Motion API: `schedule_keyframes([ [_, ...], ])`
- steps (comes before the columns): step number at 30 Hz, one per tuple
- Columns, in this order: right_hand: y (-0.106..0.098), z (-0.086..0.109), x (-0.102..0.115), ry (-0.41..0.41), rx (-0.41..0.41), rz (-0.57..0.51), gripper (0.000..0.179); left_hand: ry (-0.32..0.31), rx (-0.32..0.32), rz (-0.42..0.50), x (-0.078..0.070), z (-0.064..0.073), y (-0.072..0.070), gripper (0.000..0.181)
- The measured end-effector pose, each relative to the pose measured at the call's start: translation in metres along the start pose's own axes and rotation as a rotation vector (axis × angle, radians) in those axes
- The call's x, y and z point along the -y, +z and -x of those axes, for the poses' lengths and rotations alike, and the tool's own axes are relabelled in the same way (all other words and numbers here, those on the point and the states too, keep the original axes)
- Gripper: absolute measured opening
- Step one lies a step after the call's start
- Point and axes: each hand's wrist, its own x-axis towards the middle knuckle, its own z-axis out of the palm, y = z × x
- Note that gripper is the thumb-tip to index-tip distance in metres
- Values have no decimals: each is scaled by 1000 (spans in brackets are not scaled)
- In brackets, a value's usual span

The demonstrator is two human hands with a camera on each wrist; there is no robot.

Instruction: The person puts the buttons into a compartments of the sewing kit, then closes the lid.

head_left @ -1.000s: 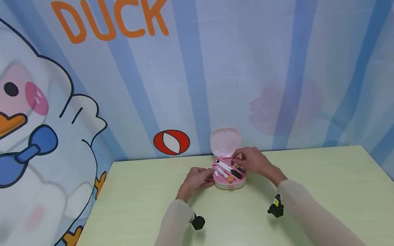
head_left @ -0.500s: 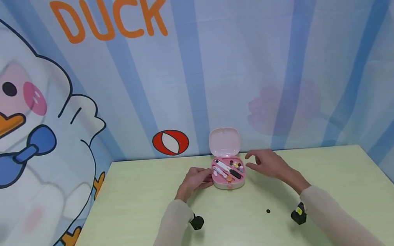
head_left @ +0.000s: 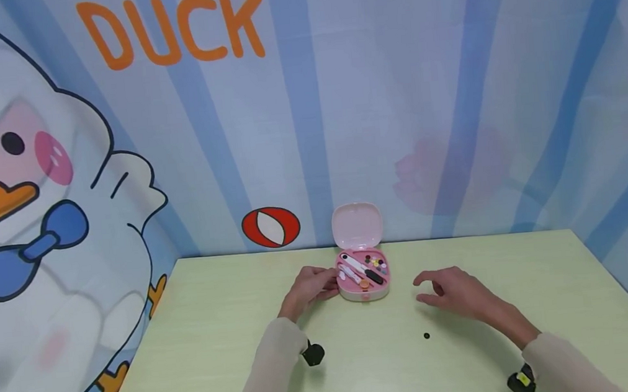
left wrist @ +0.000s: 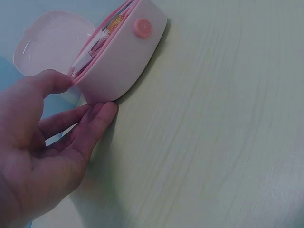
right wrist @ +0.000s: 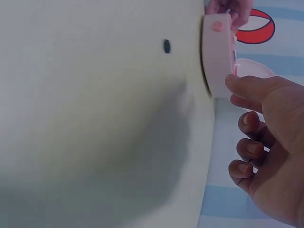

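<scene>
A small pink-and-white sewing kit box (head_left: 364, 295) stands near the table's back edge, its lid (head_left: 357, 225) raised. Inside lie a white stick-like tool with a black end (head_left: 374, 276), an orange round piece (head_left: 364, 284) and several small coloured buttons (head_left: 376, 261). My left hand (head_left: 308, 290) holds the box at its left side, thumb on the rim (left wrist: 74, 81) and fingers against the lower wall. My right hand (head_left: 457, 292) hovers right of the box with loosely bent fingers and nothing in them. A small black button (head_left: 426, 335) lies on the table, below and left of that hand.
The pale wood-grain table (head_left: 221, 353) ends close behind the box. A blue striped cloth backdrop (head_left: 350, 93) with a duck print rises there. Black wrist cameras (head_left: 313, 353) hang below both sleeves.
My right hand has drawn back from the box's right compartment, moving right and toward me. The black button has come into view on the table. My left hand stays at the box.
</scene>
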Motion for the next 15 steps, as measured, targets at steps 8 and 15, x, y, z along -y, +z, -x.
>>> schedule_keyframes([
  [8, 18, 33, 1, -8, 52, -60, 26, 0, -5, -9, 3, -3, 1, 39],
  [15, 30, 52, 2, -23, 22, -85, 22, -2, 0, 4, 3, -5, 1, 38],
])
